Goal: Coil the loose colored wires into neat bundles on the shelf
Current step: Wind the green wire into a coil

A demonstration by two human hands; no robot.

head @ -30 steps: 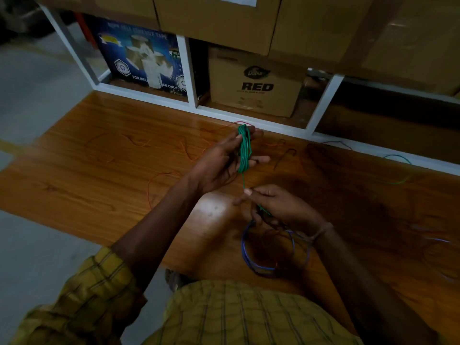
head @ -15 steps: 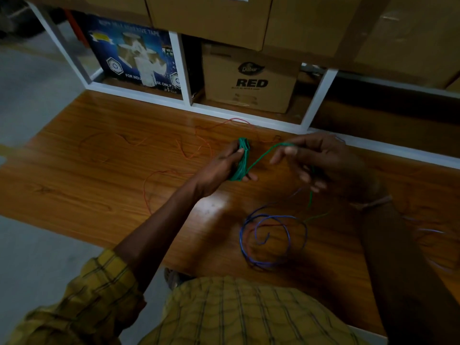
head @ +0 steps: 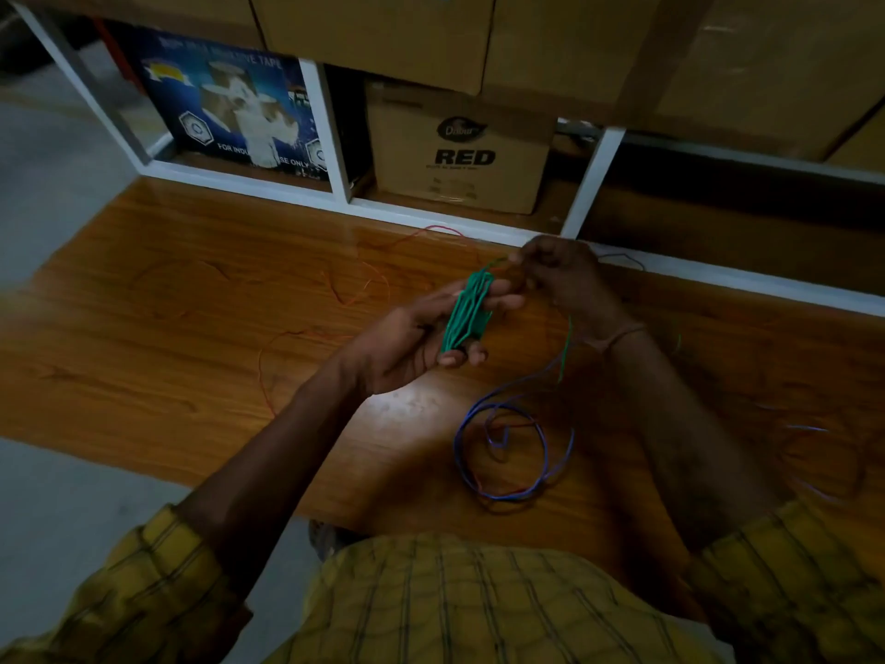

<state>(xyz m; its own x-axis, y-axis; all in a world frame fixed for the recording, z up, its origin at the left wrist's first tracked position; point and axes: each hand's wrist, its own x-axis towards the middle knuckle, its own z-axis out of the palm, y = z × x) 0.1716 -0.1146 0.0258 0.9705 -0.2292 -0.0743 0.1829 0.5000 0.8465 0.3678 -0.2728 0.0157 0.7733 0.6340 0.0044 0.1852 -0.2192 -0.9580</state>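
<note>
A green wire bundle (head: 467, 313) is wound lengthwise over the fingers of my left hand (head: 412, 340), which grips it above the wooden shelf board (head: 143, 337). My right hand (head: 562, 280) pinches the green wire's free strand just past the bundle's far end. The loose green tail (head: 566, 347) hangs down under my right wrist. A blue wire (head: 503, 448) lies in loose loops on the board, near my body. Thin orange wires (head: 357, 292) sprawl across the board to the left.
A white shelf frame (head: 335, 136) stands behind the board. It holds a brown "RED" carton (head: 459, 155) and a blue tape box (head: 230, 112). More cartons (head: 574, 40) sit above. Further blue wire (head: 809, 431) lies at the right. Grey floor lies left.
My right hand has swung from near my body up and around to the bundle's far end, laying another turn of green wire. The left hand tilted the bundle.
</note>
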